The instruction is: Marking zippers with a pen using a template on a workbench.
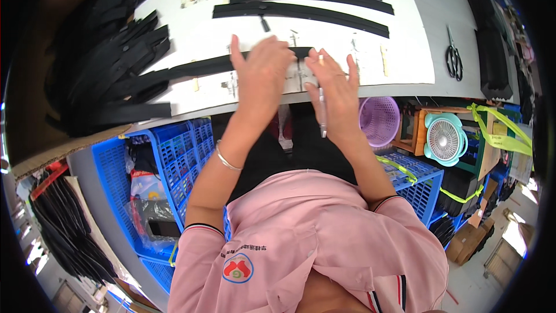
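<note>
On the white board a long black fabric strip lies crosswise under my hands. My left hand rests on the strip, thumb spread away from the fingers; the hand hides part of the strip. At the strip's right end my right hand touches it with its fingertips. A slim silver pen is tucked in that hand, pointing toward me. Farther back, more black strips lie in rows, one with a small dangling tab.
A heap of black strips fills the left side beside a cardboard box. Black-handled scissors and a black stack lie at right. Below the table are blue crates, a purple basket and a turquoise fan.
</note>
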`<state>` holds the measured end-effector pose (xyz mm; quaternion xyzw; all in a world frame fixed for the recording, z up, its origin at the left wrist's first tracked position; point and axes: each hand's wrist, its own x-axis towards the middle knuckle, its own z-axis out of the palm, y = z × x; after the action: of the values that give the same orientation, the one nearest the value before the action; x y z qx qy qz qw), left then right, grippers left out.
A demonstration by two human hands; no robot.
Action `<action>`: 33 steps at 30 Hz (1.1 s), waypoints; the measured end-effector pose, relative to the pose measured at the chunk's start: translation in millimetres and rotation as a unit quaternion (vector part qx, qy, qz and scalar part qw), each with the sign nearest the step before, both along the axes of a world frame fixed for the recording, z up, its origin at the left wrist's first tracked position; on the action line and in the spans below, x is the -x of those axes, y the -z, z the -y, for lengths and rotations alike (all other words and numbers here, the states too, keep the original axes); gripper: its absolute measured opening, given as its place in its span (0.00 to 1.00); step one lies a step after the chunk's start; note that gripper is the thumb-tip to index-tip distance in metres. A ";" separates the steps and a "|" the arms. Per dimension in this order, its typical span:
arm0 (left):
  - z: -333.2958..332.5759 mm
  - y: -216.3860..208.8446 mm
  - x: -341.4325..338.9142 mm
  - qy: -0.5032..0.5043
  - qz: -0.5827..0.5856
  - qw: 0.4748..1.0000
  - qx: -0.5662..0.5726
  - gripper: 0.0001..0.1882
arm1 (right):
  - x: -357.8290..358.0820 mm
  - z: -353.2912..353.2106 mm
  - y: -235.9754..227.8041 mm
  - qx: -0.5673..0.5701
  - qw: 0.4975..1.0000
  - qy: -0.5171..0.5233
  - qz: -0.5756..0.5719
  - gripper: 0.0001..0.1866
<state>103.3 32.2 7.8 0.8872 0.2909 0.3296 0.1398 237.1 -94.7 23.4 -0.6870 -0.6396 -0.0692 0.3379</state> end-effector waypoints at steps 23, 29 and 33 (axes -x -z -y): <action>53.8 -7.3 -29.6 0.054 -0.108 0.993 -0.011 0.27 | -103.2 38.3 -21.1 -0.026 0.988 0.109 -0.110 0.11; 54.4 -6.2 -30.6 0.048 -0.102 0.993 -0.023 0.26 | -114.9 0.8 1.8 -0.035 0.941 0.050 -0.332 0.08; 55.5 -6.5 -30.9 0.044 -0.085 0.995 -0.021 0.26 | -119.0 0.3 9.4 -0.001 0.950 0.064 -0.307 0.10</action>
<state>134.2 -23.4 14.3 0.9267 0.2554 0.2525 0.1104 356.1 -95.0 14.0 -0.7143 -0.4595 0.1228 0.5134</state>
